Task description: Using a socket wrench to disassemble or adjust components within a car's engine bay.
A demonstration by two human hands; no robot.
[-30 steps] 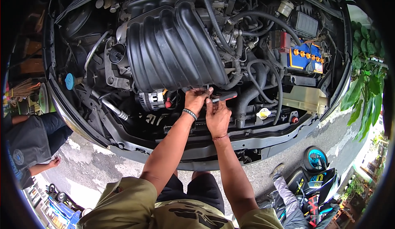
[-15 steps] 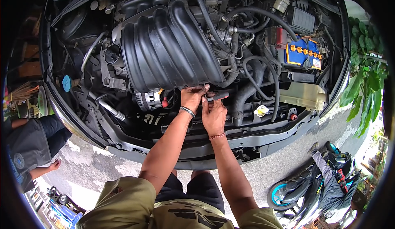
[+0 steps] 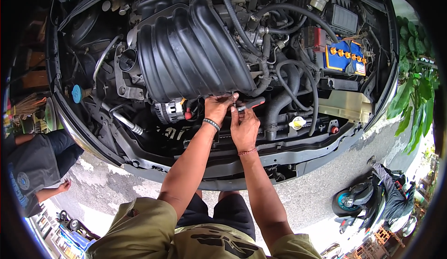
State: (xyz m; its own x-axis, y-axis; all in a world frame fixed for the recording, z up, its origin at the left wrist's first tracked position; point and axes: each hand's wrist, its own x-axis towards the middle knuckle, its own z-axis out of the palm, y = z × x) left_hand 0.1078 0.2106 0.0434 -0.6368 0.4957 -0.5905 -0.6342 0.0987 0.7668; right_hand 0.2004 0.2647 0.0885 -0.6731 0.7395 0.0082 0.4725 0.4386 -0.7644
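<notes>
My right hand [image 3: 245, 129] grips a short hand tool with a dark grey and red handle [image 3: 254, 102]. Its handle points up and to the right, and its working end is hidden by my fingers. Close beside it, my left hand [image 3: 219, 109] is closed, fingertips pressed together under the front edge of the ribbed black intake manifold [image 3: 191, 56]. What those fingertips hold, if anything, cannot be made out. Both hands are over the gap between the manifold and the front crossmember [image 3: 223, 166].
Left of my hands sits the alternator [image 3: 170, 112]. A thick radiator hose [image 3: 279, 107] and the radiator cap [image 3: 297, 122] lie to the right, with a blue battery [image 3: 343, 58] farther back. A person in dark clothes [image 3: 35, 166] stands at left; a motorcycle [image 3: 368, 198] with a rider is behind me at right.
The tool's handle has swung upward and farther right in my right hand. My left hand has hardly moved. The motorcycle and its rider have shifted right.
</notes>
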